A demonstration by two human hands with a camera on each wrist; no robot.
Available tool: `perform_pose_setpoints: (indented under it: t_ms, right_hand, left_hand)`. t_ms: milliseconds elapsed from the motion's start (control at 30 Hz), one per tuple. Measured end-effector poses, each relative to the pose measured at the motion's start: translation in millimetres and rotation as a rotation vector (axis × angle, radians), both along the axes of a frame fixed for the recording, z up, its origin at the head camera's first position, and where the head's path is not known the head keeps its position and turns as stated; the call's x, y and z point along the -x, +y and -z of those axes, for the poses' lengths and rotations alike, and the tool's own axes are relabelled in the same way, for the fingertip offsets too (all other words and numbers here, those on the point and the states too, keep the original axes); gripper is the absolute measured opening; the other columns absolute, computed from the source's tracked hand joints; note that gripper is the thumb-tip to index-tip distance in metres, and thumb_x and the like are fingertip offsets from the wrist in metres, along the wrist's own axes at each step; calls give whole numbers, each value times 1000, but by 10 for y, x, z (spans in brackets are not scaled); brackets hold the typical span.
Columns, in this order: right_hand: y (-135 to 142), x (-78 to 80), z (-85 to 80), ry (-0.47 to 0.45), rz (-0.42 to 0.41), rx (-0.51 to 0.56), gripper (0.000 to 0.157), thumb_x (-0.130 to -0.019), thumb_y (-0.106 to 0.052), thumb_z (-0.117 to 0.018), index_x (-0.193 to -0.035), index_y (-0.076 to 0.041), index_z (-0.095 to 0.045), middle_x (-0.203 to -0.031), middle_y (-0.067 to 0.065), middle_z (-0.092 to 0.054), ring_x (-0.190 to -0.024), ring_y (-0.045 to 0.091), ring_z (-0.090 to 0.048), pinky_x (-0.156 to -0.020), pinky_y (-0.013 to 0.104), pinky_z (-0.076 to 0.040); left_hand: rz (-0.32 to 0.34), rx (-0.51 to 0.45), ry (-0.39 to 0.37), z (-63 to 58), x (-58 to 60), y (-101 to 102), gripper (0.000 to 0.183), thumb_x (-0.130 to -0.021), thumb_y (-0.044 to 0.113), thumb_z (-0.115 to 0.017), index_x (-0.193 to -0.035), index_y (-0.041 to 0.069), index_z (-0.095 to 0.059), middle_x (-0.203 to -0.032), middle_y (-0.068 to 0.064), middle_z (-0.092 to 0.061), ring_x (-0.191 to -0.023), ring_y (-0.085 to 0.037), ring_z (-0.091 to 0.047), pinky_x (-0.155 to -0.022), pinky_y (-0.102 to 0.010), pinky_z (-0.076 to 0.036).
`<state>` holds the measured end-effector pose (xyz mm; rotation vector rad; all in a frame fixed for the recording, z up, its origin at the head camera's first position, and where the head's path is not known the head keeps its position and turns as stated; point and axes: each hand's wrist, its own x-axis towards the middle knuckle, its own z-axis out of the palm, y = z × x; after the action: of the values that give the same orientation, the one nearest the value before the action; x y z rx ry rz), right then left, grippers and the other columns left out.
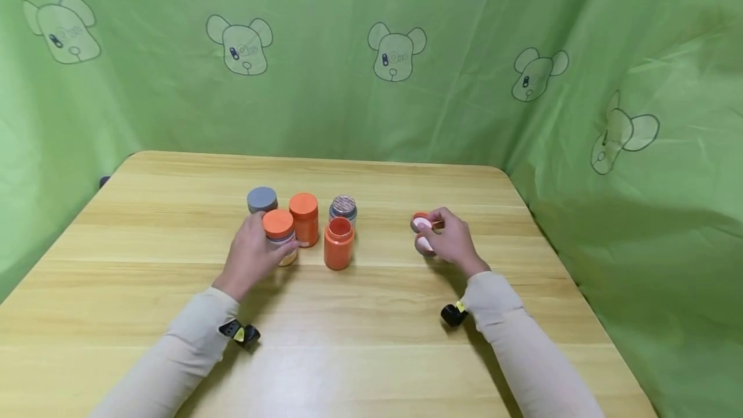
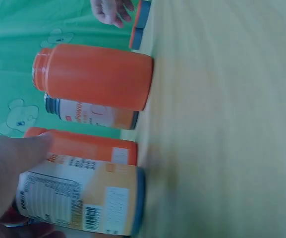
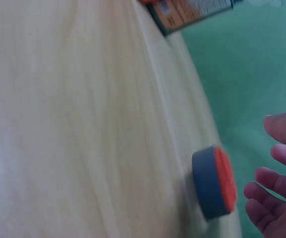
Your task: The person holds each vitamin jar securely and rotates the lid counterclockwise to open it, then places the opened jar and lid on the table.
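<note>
My left hand (image 1: pixel 251 257) grips a labelled jar (image 2: pixel 78 198) with an orange lid (image 1: pixel 278 223), thumb on one side. The jar stands upright on the table. My right hand (image 1: pixel 451 237) is over two round lids (image 1: pixel 424 248), its fingers loosely bent and apart from the lid (image 3: pixel 212 183) in the right wrist view. The lids are grey outside with orange rims and white insides. Between the hands stand a lidless orange jar (image 1: pixel 338 247), a lidded orange jar (image 1: pixel 304 224) and a smaller jar with a silvery seal (image 1: pixel 344 206).
A grey-lidded jar (image 1: pixel 262 197) stands behind my left hand, partly hidden by it. Everything is on a wooden table (image 1: pixel 360 340). Green curtains (image 1: pixel 325 108) printed with bear heads hang behind and beside it.
</note>
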<state>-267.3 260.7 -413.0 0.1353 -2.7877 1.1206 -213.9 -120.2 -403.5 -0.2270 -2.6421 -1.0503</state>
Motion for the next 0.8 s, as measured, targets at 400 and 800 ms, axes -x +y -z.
perform_pose_setpoints:
  t_ms: [400, 800]
  right_hand:
    - [-283, -271, -141, 81, -146, 50, 32, -91, -17, -68, -113, 3, -56, -109, 21, -62, -98, 32, -61, -87, 44, -49]
    - [-365, -373, -211, 127, -181, 61, 29, -90, -17, -70, -111, 0, -57, -109, 17, -62, -100, 34, -60, -87, 46, -49]
  left_hand:
    - [7, -68, -172, 154, 48, -7, 74, -76, 19, -84, -130, -4, -39, -122, -26, -57, -112, -42, -57, -96, -53, -43]
    - [36, -120, -54, 113, 48, 29, 72, -70, 21, -88, -120, -5, -43, -117, -27, -60, -107, -41, -59, -92, -53, -46]
